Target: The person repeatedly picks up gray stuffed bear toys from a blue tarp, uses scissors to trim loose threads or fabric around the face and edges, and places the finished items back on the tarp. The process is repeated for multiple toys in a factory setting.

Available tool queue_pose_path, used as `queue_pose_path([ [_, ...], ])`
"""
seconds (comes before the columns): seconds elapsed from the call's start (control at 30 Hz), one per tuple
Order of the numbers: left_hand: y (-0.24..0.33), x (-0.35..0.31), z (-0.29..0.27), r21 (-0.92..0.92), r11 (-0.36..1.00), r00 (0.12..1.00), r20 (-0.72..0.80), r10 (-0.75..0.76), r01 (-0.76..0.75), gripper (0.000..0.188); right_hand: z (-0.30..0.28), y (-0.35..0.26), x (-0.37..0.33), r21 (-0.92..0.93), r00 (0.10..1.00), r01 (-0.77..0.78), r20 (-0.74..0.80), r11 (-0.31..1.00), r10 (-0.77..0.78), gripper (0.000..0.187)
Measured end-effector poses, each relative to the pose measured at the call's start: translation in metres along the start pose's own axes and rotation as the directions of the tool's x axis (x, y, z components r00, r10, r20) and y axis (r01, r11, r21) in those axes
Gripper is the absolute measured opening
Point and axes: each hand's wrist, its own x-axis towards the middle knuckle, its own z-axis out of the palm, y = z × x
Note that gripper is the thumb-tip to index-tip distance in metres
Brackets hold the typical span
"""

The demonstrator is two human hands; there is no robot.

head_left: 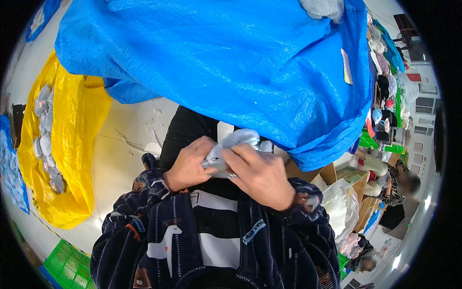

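A small grey plush piece, fuzzy and soft-looking, is held between my two hands above my lap. My left hand pinches its left side with the fingers closed. Over its right part curls my right hand, somewhat smeared by motion, with thumb and fingertips pressed on the fabric. The fingers hide much of the piece, so its full shape cannot be made out. Just beyond my hands lies the lower edge of a large blue woven sack.
A yellow sack holding several grey plush pieces stands to the left. At the lower left is a green crate. Cardboard boxes and a clear bag of white stuffing are at my right. Other people sit farther right.
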Motion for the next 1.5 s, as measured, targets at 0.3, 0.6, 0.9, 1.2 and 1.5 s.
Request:
queue_pose_path([
  [0.3, -0.001, -0.006, 0.01, 0.099, 0.995, 1.0, -0.029, -0.008, 0.01, 0.028, 0.017, -0.004, -0.014, -0.065, 0.934, -0.356, -0.013, 0.932, 0.356, 0.03],
  [0.6, 0.015, -0.002, 0.004, 0.193, 0.979, 0.994, 0.08, -0.078, 0.062, 0.037, 0.024, -0.002, -0.025, -0.117, 0.983, -0.175, -0.074, 0.978, 0.167, 0.03],
  [0.9, 0.009, -0.002, 0.008, 0.102, 0.985, 0.987, 0.103, 0.126, -0.136, 0.033, 0.022, 0.024, -0.031, 0.012, 0.948, -0.194, -0.253, 0.981, 0.191, 0.021],
  [1.2, -0.004, -0.02, 0.009, 0.019, 0.978, 0.978, 0.016, 0.207, -0.207, 0.022, 0.035, 0.087, -0.027, 0.452, 0.856, -0.446, -0.038, 0.772, 0.516, 0.017],
  [1.5, -0.027, -0.017, -0.006, -0.714, 0.615, 0.906, 0.064, -0.419, 0.335, 0.035, 0.01, -0.02, 0.013, 0.52, 0.993, 0.118, -0.042, 0.846, -0.113, 0.023],
])
